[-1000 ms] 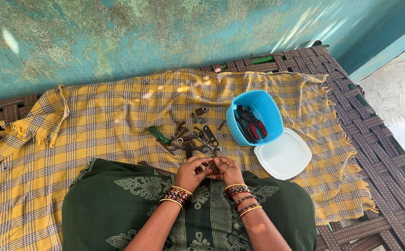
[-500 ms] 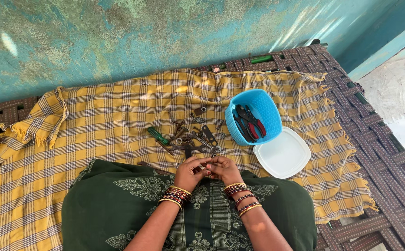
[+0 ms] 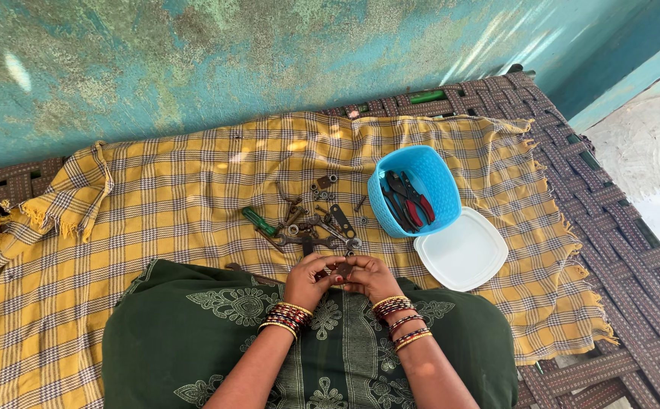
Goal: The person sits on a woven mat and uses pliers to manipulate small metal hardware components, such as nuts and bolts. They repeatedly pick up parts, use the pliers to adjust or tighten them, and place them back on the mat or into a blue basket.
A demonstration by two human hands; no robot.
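My left hand (image 3: 309, 282) and my right hand (image 3: 370, 278) meet over my lap on the green cloth (image 3: 193, 333), fingertips pinched together on a small dark metal part (image 3: 343, 269). Bangles ring both wrists. Just beyond my fingers a heap of rusty hardware (image 3: 316, 225) lies on the yellow checked cloth (image 3: 156, 189): nuts, bolts, flat plates and a green-handled screwdriver (image 3: 259, 221). To the right stands a blue plastic basket (image 3: 418, 168) with red-handled pliers (image 3: 415, 205) inside.
A white square lid (image 3: 462, 252) lies beside the basket at the right. The cloth covers a woven strap cot (image 3: 595, 227), its edge at the right. A teal wall (image 3: 193, 60) rises behind.
My hands have stayed together over my lap, with the fingers shifting slightly around the small part. Nothing else has moved.
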